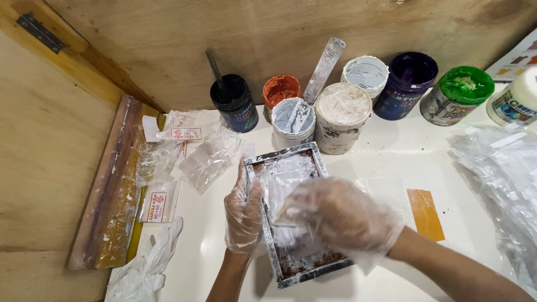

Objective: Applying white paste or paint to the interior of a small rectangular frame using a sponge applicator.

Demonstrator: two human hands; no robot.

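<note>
A small metal-framed printing screen (313, 154) smeared with white ink lies on the white table (403, 151). My left hand (243, 210), in a clear plastic glove, grips the frame's left edge. In my right hand (338, 215), also gloved, is a small flat scraper (281, 215), held against the mesh inside the frame. A clear plastic sheet with an orange strip (425, 213) lies under the frame to its right.
Several open ink pots stand along the back: black (235, 103), orange (279, 89), white (342, 116), purple (408, 78), green (456, 95). Small plastic bags (184, 151) and a wooden squeegee (109, 190) lie left. A spare glove (146, 268) lies front left, a bag pile (503, 179) right.
</note>
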